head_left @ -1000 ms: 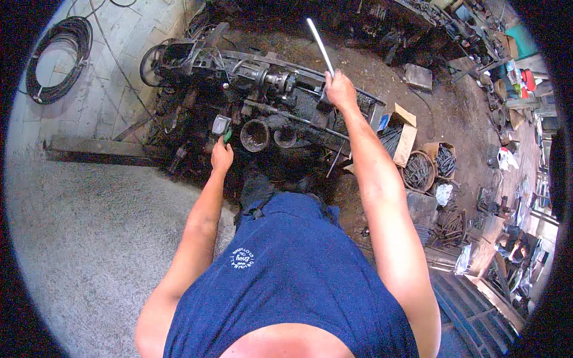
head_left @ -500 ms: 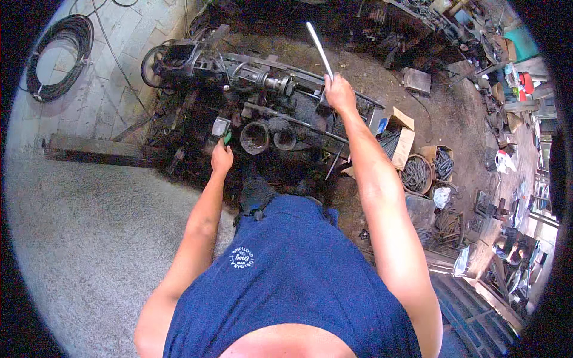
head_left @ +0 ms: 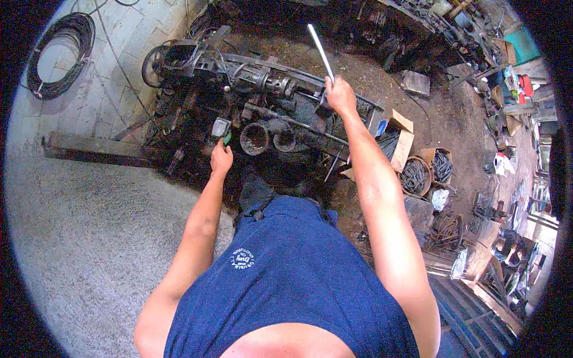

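My right hand (head_left: 341, 95) is closed round a bright metal rod (head_left: 319, 49), which sticks up and away from the fist over the far side of a dark, greasy machine (head_left: 262, 74). On the machine's near side my left hand (head_left: 222, 158) has its fingers closed at a small green part (head_left: 227, 138), beside a light grey box (head_left: 221, 126). A round metal chuck (head_left: 285, 87) sits on the machine between my hands. Two round metal cups (head_left: 255, 139) stand to the right of my left hand.
Cardboard boxes (head_left: 401, 134) and a round tub (head_left: 415, 176) of metal rods and pieces stand right of the machine. A coil of black cable (head_left: 58, 55) lies far left. A long dark beam (head_left: 98, 149) lies left of the machine. Cluttered shelves line the right.
The chuck's face looks different, as if it has turned. Both hands keep nearly the same places, and the rod tilts almost as before.
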A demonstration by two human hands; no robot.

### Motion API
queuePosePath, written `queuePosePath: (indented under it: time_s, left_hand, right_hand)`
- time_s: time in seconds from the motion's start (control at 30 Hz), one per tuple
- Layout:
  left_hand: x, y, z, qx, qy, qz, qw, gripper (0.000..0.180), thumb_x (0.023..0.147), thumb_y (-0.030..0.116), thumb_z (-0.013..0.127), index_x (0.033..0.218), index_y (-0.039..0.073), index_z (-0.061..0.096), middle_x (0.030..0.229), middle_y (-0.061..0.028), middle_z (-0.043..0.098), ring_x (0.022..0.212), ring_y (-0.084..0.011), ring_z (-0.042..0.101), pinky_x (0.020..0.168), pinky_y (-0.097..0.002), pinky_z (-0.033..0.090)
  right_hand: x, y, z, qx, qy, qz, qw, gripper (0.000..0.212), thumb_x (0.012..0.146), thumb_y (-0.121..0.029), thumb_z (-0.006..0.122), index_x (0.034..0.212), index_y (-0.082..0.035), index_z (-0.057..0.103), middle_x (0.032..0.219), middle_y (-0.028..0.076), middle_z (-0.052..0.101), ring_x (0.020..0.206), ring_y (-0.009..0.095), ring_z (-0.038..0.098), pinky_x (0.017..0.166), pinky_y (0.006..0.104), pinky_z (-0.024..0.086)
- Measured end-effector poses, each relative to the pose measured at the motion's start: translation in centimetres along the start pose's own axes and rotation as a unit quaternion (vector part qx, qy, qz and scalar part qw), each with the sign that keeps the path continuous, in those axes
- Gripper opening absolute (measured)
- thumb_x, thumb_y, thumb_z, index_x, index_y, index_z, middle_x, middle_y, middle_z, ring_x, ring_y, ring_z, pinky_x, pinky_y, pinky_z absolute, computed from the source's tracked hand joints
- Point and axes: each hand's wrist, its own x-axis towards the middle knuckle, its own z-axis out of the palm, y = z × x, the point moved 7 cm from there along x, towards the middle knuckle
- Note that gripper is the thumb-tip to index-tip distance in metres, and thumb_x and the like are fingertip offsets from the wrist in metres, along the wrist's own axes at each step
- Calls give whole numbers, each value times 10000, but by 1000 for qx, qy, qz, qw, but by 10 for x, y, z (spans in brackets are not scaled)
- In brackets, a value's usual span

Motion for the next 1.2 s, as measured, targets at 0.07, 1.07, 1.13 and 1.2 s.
queuePosePath:
  time_s: [0.07,1.07,1.13,1.2]
  left_hand:
    - [0,1,0,-2,-6,-7,1000,435,880,188,565,1287,45,507,1053,-223,625,985,-397,599,846,-479,481]
    - [1,-7,4,-3,10,8,1000,429,881,183,569,1283,49,499,1071,-193,624,1021,-363,588,863,-463,478]
    - [-1,-5,3,11,16,3,1000,432,880,175,568,1289,53,496,1061,-188,623,1013,-363,588,861,-465,477]
    - [1,-3,2,2,1,6,1000,432,879,170,568,1289,54,497,1056,-189,624,1011,-365,588,860,-466,477]
  right_hand:
    - [1,0,0,-1,2,-2,1000,433,951,-397,443,986,11,584,956,264,642,900,450,617,791,541,490]
    - [1,-7,2,-7,-4,5,1000,448,957,-412,434,1002,7,585,970,260,643,928,438,615,807,539,484]
    - [0,-3,2,-6,-8,18,1000,449,956,-412,433,1009,7,584,970,260,643,931,439,614,815,541,482]
    - [-2,-3,-1,-1,7,10,1000,464,957,-411,435,984,27,589,944,280,637,915,448,613,813,535,480]
